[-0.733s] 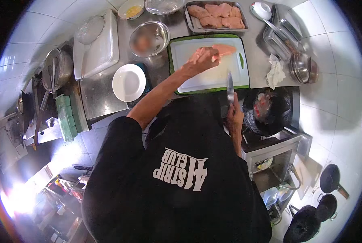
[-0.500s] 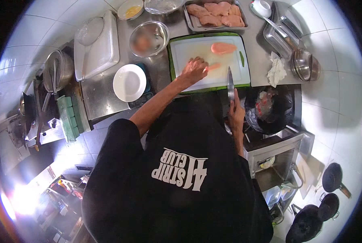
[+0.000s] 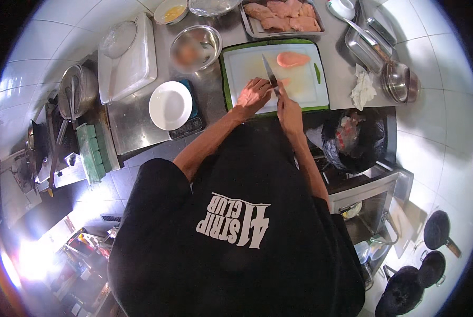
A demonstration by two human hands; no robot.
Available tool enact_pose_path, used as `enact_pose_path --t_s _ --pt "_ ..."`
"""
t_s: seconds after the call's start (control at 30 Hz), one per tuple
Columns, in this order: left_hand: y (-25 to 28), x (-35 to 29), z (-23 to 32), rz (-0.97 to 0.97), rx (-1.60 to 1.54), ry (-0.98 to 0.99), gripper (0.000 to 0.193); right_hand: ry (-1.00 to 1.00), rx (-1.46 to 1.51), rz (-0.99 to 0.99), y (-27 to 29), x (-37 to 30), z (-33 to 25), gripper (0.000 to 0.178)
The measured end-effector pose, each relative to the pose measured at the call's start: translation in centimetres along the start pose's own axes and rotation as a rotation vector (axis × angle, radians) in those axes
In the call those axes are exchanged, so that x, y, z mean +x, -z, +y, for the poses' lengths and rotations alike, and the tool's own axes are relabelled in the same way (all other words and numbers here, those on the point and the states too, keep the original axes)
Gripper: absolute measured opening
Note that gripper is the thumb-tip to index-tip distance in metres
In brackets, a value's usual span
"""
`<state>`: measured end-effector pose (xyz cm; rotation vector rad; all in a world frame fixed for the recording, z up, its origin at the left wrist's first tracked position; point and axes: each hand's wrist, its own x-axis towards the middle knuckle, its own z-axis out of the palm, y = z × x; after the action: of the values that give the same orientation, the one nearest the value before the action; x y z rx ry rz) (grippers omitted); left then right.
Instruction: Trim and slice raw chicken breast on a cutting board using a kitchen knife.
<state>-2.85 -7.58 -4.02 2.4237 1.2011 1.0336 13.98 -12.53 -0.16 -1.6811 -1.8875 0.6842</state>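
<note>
A white cutting board (image 3: pixel 242 71) with a green edge lies in front of me, resting on a green cloth. My right hand (image 3: pixel 290 112) is closed round the handle of a knife (image 3: pixel 269 71), whose blade points away and slightly left over the board. Just left of the blade, my left hand (image 3: pixel 255 96) has its fingers curled down on a small strip of raw chicken (image 3: pixel 285 82). Hand and knife partly hide that strip. A larger raw chicken breast (image 3: pixel 293 59) lies untouched farther back on the board, at the right.
Behind the board stands a metal tray of raw chicken pieces (image 3: pixel 289 24). To the left are a steel bowl (image 3: pixel 210 39) and a white bowl (image 3: pixel 170 113) beside a dark scale (image 3: pixel 189 128). On the right sit a crumpled paper towel (image 3: pixel 363 90) and a black-lined bin (image 3: pixel 360 153).
My right hand has brought the knife leftward and away from me, from the board's near right edge to beside my left hand. My left hand stays nearly in place.
</note>
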Motion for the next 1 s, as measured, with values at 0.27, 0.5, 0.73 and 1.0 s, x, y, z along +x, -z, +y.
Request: enact_pose_path --t_s 0.27,0.5,0.73,1.0 --pt "-0.9 -0.1 -0.1 0.024 0.062 -0.031 0.02 -0.049 -0.161 -0.081 -0.4 -1.2 0.5 0.07" --pt "-1.4 0.1 -0.8 0.033 0.074 0.078 0.023 0.013 -0.345 -0.066 0.4 -4.2 0.3 0.073" --pt "1.9 1.6 -1.6 0.08 -0.016 0.263 0.024 -0.082 -0.34 -0.225 4.9 -8.2 -0.6 0.069" --pt "0.1 1.4 0.7 0.018 -0.06 0.025 0.018 -0.237 -0.154 -0.185 6.6 -6.3 -1.9 0.063"
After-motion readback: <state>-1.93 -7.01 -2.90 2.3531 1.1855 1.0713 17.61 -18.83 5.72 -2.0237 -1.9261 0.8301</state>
